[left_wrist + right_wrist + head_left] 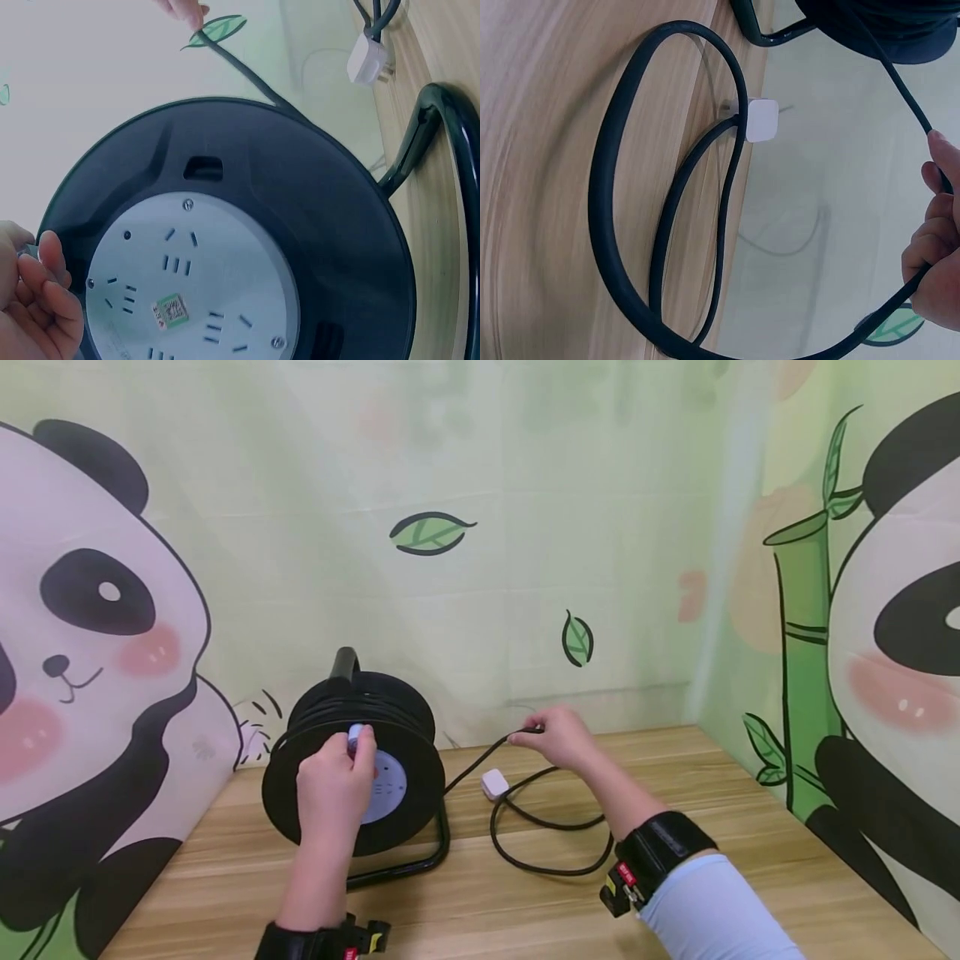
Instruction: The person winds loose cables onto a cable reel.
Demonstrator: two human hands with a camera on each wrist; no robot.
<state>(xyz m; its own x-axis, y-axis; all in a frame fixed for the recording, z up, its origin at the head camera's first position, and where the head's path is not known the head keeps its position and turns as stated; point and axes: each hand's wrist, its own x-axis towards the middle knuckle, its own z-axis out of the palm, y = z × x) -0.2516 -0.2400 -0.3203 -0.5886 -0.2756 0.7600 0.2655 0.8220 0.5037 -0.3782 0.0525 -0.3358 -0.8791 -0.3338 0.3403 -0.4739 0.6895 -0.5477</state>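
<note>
A black cable reel (288, 793) stands on the wooden table, left of centre in the head view. Its round pale socket panel (187, 255) faces the person. My left hand (335, 789) grips a light-blue knob (356, 735) on the reel's front; fingers hide most of the knob. To the right, my right hand (558, 737) holds the black cable (900, 82) in curled fingers, above the table. The cable runs taut from the reel to that hand. Past the hand it hangs in a loop (604, 187), ending at a white plug (494, 784).
The reel has a black tube stand (405, 867) and a top handle (345, 664). A cloth backdrop (510, 577) with pandas and leaves rises behind the table (480, 918) and along its sides.
</note>
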